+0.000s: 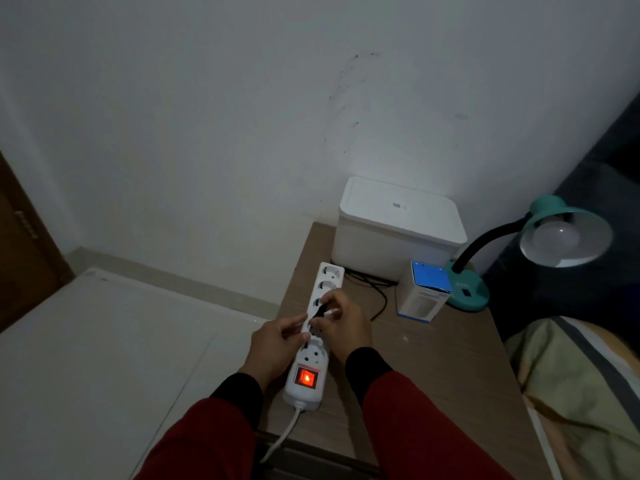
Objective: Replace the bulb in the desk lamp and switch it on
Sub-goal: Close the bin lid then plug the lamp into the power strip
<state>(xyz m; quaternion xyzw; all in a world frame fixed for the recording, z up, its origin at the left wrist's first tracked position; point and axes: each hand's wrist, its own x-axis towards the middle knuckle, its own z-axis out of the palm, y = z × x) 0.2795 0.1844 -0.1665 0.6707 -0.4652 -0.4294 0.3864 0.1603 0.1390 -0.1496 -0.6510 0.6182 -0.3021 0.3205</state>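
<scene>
A teal desk lamp (467,292) stands at the table's far right, its black gooseneck bent so the shade faces me. A white bulb (557,237) sits in the shade, unlit. A white power strip (320,299) lies along the table's left side, its red switch (306,377) glowing. My right hand (343,323) pinches the lamp's black plug (320,311) over a middle socket. My left hand (273,348) rests against the strip's left side, steadying it. A black cord (377,289) runs from the plug toward the lamp.
A white lidded box (398,230) stands against the wall. A white and blue bulb carton (424,292) stands next to the lamp base. The wooden table (433,375) has a bed with a striped blanket (588,393) on its right. Pale floor and a door lie to the left.
</scene>
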